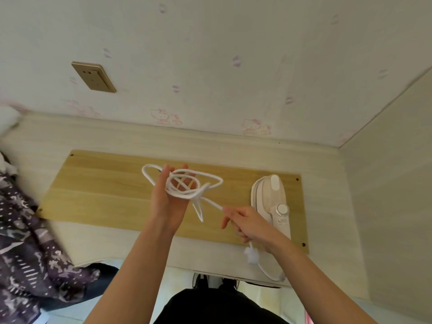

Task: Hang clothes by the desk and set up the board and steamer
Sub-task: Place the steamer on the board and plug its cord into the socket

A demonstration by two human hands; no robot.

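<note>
Head view, looking down at a pale wood-grain desk (98,136) set against a wall.

Board (105,190): flat rectangular slab, light yellow wood-grain finish, small dark screw holes at its corners. It lies flat on the desk, its long side parallel to the wall.

Steamer (271,197): white handheld garment steamer, smooth plastic, rounded head, round dial on the neck. It lies on the right end of the board, head toward the far side, handle running toward the near edge and past the board's near side.

Cord (184,187): white, round-section, flexible. Several loose loops are gathered in the left hand; one strand runs from the loops rightward and nearer to the right hand. A blurred white plug end hangs below the right wrist.

Left hand (169,197): raised over the board's middle, palm up, fingers loosely spread and only lightly curled, the cord loops draped across palm and fingers.

Right hand (247,223): near the steamer handle, fingers closed in a pinch on the cord strand.

Clothes (30,249): dark purple fabric with a pale print, crumpled, soft folds, at the left edge beside the desk.

Wall: pale wallpaper with faint pink cartoon motifs; gold-toned socket plate (93,77), far left.
</note>
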